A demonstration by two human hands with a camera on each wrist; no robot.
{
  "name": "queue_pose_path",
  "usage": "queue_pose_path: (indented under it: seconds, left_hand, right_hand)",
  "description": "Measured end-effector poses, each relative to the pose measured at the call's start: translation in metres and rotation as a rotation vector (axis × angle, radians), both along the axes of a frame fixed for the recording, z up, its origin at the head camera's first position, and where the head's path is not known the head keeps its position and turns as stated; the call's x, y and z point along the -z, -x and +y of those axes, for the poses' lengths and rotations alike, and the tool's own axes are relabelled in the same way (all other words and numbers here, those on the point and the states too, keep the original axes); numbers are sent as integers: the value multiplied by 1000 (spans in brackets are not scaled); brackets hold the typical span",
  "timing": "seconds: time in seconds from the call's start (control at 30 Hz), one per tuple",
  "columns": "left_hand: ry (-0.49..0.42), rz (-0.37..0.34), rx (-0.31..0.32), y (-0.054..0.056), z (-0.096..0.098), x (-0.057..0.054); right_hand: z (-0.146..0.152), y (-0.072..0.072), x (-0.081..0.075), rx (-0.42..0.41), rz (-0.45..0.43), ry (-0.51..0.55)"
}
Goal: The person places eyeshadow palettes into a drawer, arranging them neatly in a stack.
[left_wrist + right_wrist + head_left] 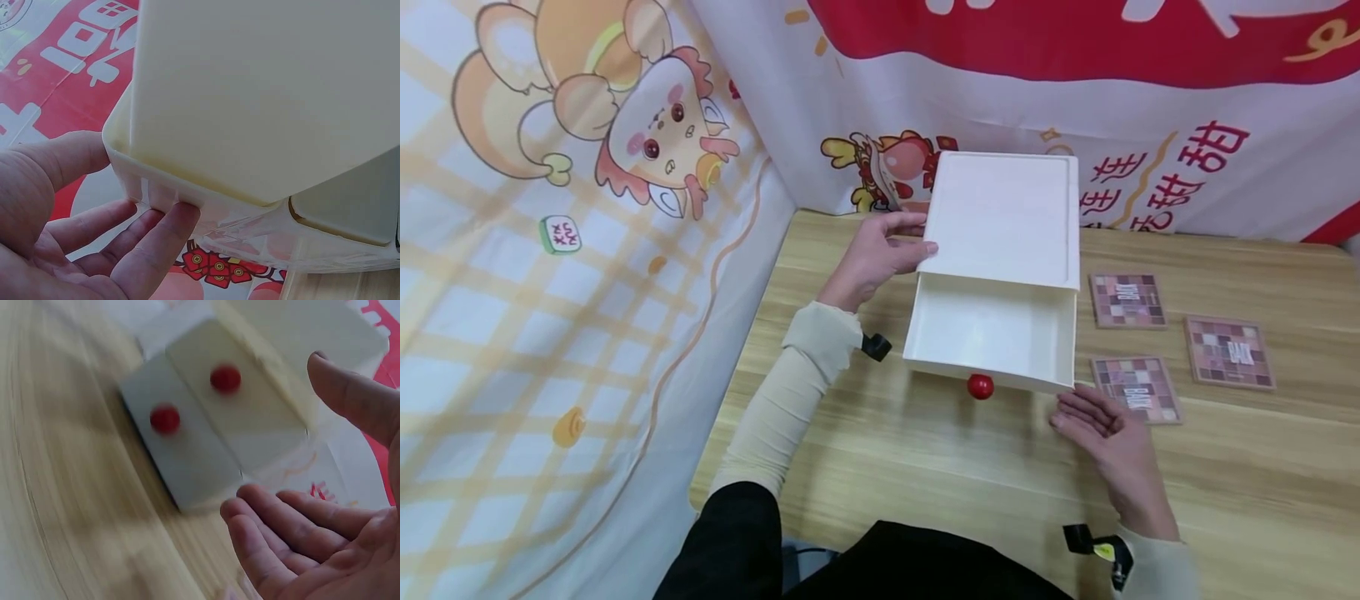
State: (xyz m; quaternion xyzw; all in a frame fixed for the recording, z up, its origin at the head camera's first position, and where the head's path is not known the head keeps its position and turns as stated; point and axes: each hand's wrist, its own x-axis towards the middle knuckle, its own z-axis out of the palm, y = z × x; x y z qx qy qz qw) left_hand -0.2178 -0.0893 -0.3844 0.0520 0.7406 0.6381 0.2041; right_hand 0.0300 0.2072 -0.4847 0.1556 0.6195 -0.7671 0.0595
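A white drawer box (1000,217) with two drawers stands on the table. Its upper drawer (992,325) is pulled out toward the person, with the white floor inside showing. One red knob (981,387) shows at the front in the head view; a second red knob (165,419) appears in the right wrist view. At the box's left side, my left hand (883,254) holds the edge with thumb and fingers. My right hand (1112,442) is by the drawer's front right corner, fingers loosely extended and nothing held; in the right wrist view a gap separates it from the knobs.
Right of the box lie three flat pink-and-purple checkered palettes (1127,301) on the wooden table (880,467). Behind hangs a printed white and red cloth (1000,100); another patterned cloth (625,333) covers the left side.
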Motion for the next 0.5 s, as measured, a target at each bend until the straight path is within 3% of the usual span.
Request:
queue_pose_path:
  seconds: [0.13,0.23,0.5]
  left_hand:
    - [-3,4,0,-1,0,1]
    - [-8,7,-8,-1,0,2]
    - [1,-1,-16,-2,0,0]
  right_hand:
    - [15,-2,5,105,-11,-42]
    - [24,0,10,161,-67,-114]
    - [48,3,23,136,-283,-494]
